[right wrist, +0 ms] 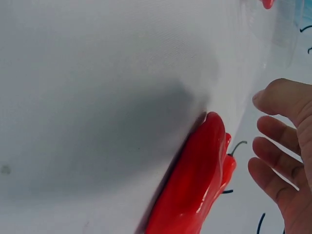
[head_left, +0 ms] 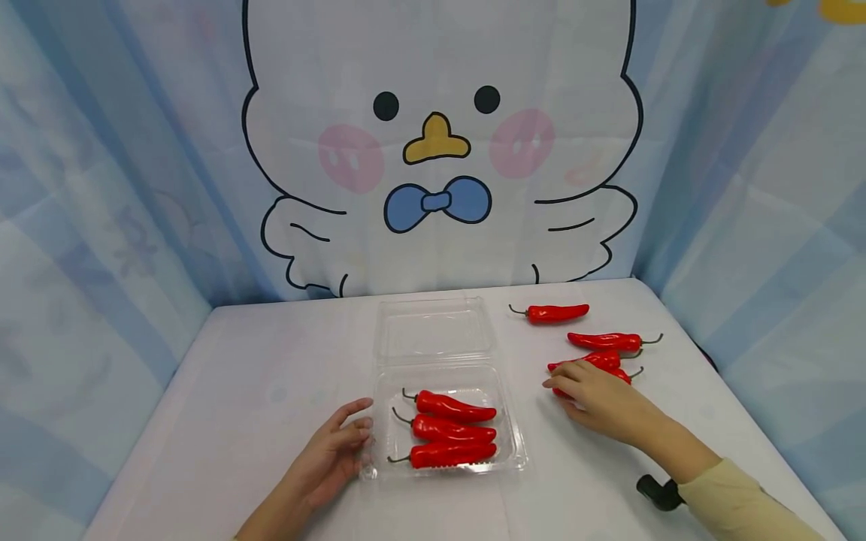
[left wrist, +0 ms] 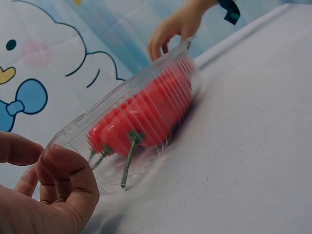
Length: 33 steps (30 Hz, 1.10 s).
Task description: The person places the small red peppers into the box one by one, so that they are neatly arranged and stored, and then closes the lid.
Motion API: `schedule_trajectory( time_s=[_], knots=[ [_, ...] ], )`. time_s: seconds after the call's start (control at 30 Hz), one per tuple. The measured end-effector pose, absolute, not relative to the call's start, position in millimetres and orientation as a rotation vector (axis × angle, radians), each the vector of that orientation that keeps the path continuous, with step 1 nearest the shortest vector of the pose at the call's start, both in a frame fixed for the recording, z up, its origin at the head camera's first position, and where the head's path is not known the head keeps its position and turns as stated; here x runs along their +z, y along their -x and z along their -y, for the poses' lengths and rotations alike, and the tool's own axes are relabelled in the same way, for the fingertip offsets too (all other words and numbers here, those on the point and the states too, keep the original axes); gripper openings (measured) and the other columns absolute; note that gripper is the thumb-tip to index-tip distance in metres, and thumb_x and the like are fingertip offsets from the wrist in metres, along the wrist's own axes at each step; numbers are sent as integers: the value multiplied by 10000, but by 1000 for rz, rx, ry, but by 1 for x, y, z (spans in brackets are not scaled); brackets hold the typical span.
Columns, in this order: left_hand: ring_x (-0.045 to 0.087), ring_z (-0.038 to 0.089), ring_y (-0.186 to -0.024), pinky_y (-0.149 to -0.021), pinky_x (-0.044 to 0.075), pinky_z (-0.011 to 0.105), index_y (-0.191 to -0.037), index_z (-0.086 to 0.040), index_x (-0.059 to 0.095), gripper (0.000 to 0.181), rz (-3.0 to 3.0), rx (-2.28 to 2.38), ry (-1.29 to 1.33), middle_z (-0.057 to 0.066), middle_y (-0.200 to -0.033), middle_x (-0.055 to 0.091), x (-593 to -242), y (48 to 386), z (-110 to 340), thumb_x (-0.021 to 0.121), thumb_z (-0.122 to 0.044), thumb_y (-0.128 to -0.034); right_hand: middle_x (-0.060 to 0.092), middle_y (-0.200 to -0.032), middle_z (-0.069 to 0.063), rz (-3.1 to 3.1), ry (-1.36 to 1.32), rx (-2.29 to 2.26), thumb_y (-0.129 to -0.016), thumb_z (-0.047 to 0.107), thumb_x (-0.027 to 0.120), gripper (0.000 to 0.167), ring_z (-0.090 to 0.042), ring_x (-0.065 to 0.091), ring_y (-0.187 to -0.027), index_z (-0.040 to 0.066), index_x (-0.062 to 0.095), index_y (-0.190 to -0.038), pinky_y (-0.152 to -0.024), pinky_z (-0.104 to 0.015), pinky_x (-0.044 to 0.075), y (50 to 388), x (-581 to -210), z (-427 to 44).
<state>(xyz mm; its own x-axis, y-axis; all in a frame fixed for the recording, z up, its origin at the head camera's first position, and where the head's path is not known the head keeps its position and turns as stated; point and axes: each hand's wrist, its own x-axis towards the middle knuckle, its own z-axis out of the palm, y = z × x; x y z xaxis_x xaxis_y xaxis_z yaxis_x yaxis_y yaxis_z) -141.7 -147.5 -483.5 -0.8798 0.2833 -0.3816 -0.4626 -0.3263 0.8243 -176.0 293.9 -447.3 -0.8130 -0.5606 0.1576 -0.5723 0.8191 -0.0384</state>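
Three red peppers (head_left: 449, 430) lie in the clear container (head_left: 512, 432), its folded-back lid (head_left: 436, 330) close to the worktop's (head_left: 271, 391) far edge; my left hand (head_left: 331, 456) pinches the container's left rim. My right hand (head_left: 605, 400), fingers loosely parted and holding nothing, hovers over the nearer of four loose peppers (head_left: 604, 342) toward the worktop's right edge.

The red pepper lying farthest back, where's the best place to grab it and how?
The farthest-back pepper is probably best pinched from above, across its thick body near the stem: it lies alone on its side, stem pointing left, both long sides free.
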Motion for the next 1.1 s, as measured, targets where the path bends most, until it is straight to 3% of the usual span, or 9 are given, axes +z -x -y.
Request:
schedule_trajectory(
  time_s=[0.4, 1.1],
  knots=[
    [546, 80, -875, -701, 509, 237, -1397, -186, 461, 433, -1473, 2218, 259, -83, -986, 584, -484, 142, 148, 536, -34, -998, 671, -1190, -106, 2901, -781, -82, -693, 205, 953, 603, -312, 623, -1107, 109, 696, -1231, -885, -482, 599, 180, -455, -311],
    [542, 78, -858, -684, 510, 233, -1438, -152, 414, 494, -1471, 2208, 244, -75, -1010, 569, -484, 143, 148, 549, -16, -984, 663, -1126, -104, 2983, -737, -75, -712, 177, 939, 531, -325, 611, -1095, 120, 710, -1188, -874, -470, 601, 190, -467, -316]
  ],
)
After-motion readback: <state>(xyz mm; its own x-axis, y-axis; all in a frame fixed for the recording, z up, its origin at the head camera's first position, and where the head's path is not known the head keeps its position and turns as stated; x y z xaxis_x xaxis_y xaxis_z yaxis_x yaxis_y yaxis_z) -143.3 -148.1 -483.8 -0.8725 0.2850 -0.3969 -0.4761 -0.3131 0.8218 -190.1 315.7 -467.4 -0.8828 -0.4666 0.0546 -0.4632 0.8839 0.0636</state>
